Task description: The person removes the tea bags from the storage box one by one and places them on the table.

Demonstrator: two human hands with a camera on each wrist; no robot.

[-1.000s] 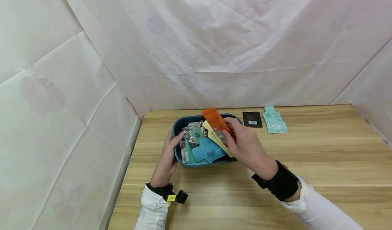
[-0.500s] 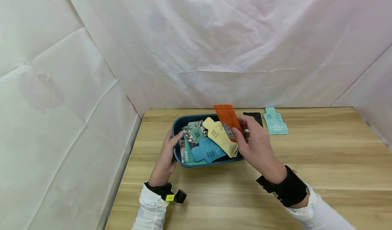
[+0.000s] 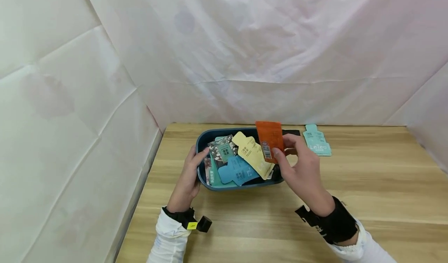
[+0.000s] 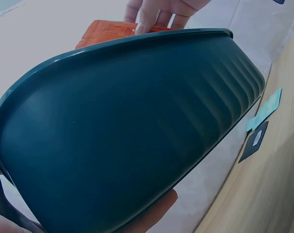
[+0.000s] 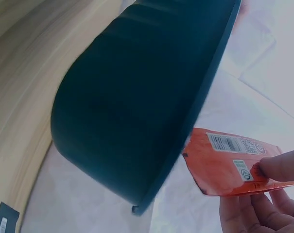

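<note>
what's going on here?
A person's left hand grips the left end of a bin, while the right hand pinches an orange packet above its right end. A yellow packet and a blue packet lie inside among others. A black packet and a teal packet lie outside the bin, on the table.

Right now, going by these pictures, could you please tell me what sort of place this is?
Probably a makeshift recording booth: pale sheeting hangs behind and beside a wooden table, and two black wristbands are worn.
</note>
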